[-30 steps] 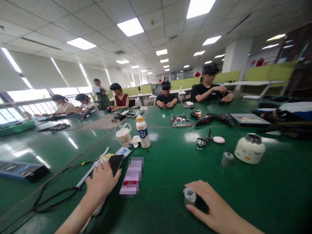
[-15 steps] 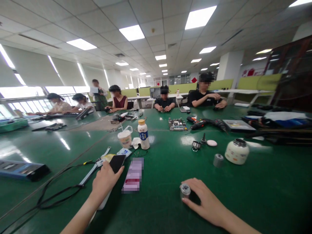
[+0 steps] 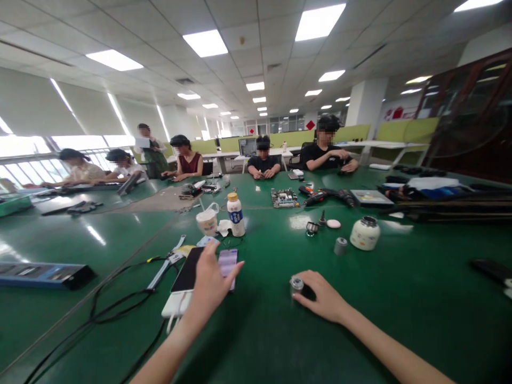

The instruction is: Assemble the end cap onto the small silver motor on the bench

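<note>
My left hand [image 3: 211, 281] hovers over two phones lying side by side, a dark-screened phone [image 3: 186, 278] and a pale purple phone [image 3: 228, 261]; its fingers are stretched out and its thumb reaches across the purple one. My right hand [image 3: 322, 297] rests on the green table [image 3: 400, 298] with its fingers curled round a small silver metal cylinder [image 3: 296, 284] that stands upright.
A white power bank [image 3: 174, 308] with cables lies under the dark phone. Behind stand a paper cup [image 3: 207, 222], a white bottle [image 3: 236, 215], a cream jar [image 3: 364, 233], a small grey cap [image 3: 340, 246], a circuit board [image 3: 284, 198] and a drill [image 3: 326, 196]. Several people sit along the far side.
My left hand has moved right from the dark phone toward the purple phone. The view has pulled back and my right hand keeps hold of the metal cylinder.
</note>
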Motion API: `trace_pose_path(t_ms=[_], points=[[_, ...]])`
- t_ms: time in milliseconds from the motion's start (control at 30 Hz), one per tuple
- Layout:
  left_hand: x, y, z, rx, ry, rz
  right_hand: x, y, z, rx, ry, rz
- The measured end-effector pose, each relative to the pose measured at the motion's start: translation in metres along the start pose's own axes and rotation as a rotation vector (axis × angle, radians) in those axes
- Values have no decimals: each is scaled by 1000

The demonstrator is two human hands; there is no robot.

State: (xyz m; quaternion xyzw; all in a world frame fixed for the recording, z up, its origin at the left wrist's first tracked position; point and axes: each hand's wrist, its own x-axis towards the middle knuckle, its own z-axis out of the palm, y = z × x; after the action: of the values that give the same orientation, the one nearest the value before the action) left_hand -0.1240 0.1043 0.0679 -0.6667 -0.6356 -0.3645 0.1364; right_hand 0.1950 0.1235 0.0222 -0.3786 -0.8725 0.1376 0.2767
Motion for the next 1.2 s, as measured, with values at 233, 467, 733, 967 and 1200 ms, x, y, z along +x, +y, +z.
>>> trace_pose_path(t_ms=[233,467,733,967,1200], points=[[-32,98,38,-696,-438,198,-8,-5,13,-12,64,105],[-32,115,71,-865,-382,127,-7,-11,14,-86,93,86],[-40,111,80,-998,-361,58,-9,-1,18,-100,40,74],[-37,111,82,-1019,-383,45,-12,5,21,-139,38,60],[-38,112,79,-1028,-409,7,-11,4,18,-148,4,44]])
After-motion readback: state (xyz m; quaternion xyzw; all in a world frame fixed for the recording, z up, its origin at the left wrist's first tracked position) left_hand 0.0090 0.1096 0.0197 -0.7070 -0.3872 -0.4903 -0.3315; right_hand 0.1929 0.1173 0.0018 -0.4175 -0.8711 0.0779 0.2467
